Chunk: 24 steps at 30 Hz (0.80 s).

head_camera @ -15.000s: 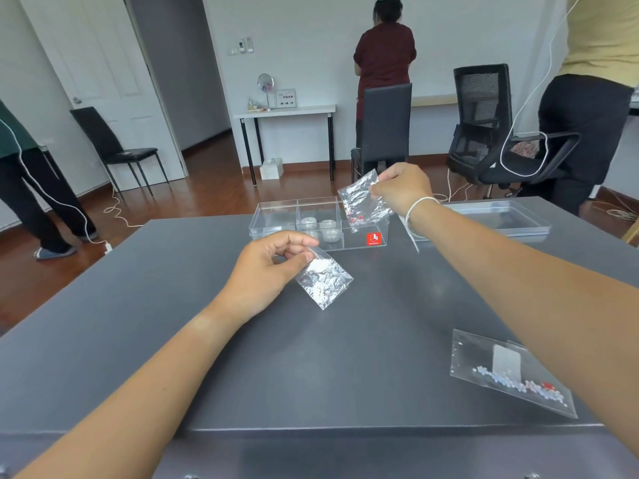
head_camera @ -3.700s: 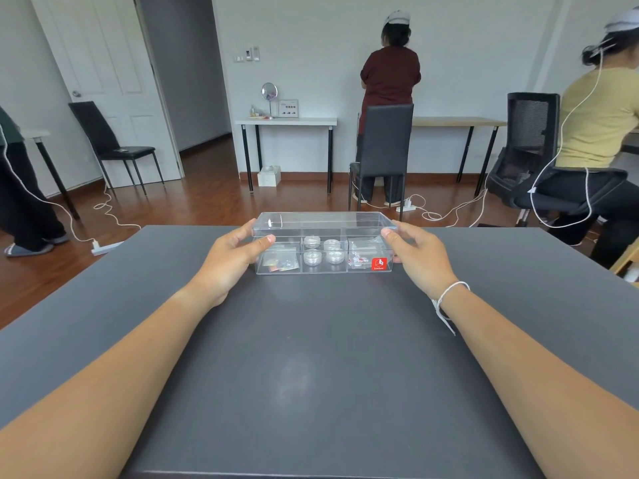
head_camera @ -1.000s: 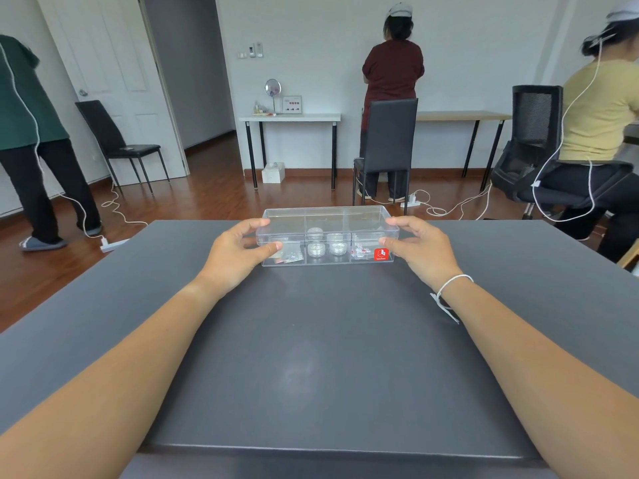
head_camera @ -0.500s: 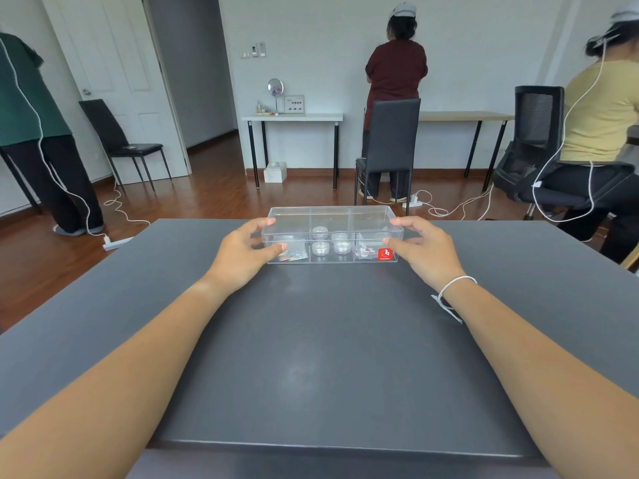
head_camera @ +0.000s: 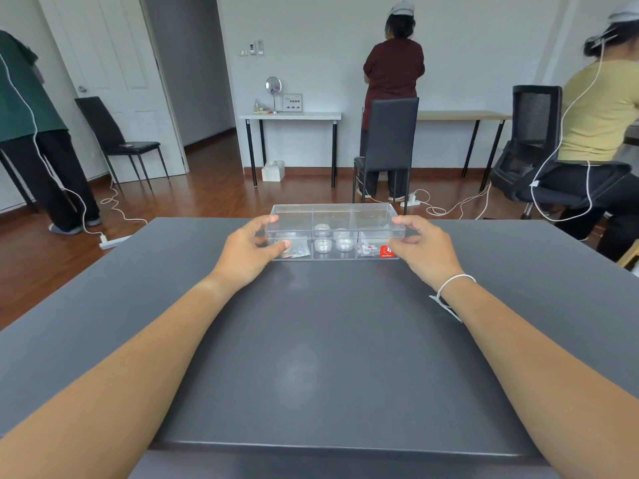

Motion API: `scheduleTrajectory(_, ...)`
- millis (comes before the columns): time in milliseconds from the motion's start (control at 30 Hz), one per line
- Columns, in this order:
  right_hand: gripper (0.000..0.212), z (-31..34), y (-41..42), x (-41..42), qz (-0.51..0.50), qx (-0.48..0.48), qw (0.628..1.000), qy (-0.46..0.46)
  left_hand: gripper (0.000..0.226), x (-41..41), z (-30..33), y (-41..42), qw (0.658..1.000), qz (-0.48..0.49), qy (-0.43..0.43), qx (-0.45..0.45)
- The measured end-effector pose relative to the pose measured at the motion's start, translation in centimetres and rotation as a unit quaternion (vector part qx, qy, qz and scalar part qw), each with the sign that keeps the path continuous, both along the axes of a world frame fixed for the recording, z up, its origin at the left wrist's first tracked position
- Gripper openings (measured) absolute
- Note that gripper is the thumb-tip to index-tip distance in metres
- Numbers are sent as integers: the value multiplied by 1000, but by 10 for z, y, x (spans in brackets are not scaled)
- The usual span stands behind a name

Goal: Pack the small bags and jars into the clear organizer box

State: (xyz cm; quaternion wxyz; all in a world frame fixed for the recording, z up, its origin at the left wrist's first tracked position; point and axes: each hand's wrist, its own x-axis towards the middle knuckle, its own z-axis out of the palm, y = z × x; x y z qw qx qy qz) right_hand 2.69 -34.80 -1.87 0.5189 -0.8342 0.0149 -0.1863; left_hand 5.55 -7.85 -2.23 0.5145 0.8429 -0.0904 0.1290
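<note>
The clear organizer box (head_camera: 333, 219) stands with its lid on at the far middle of the dark grey table (head_camera: 311, 357). A small bag (head_camera: 299, 251) lies in its left compartment. Round jars (head_camera: 323, 245) sit in the middle one. Another small bag (head_camera: 368, 248) lies in the right compartment, beside a red label (head_camera: 386, 251). My left hand (head_camera: 247, 250) grips the box's left end, thumb at the front corner and fingers over the top. My right hand (head_camera: 423, 252) grips the right end the same way.
Beyond the table's far edge stand a black chair (head_camera: 383, 140) and a black office chair (head_camera: 532, 143). Cables (head_camera: 449, 205) trail over the wooden floor. One person stands at the back wall, one at the left, and one sits at the right.
Both hands have stayed on the ends of the box, which has hardly moved. The person on the left has stepped further left.
</note>
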Motion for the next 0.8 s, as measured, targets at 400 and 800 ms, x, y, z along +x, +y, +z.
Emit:
scheduleTrajectory(400, 39, -3, -2, 1, -5, -16, 1000, 1, 50, 0, -2, 0, 1000, -1, 3, 6)
scheduleTrajectory(800, 57, -4, 2, -9, 4, -22, 999, -45, 68, -7, -3, -1, 1000, -25, 6, 6)
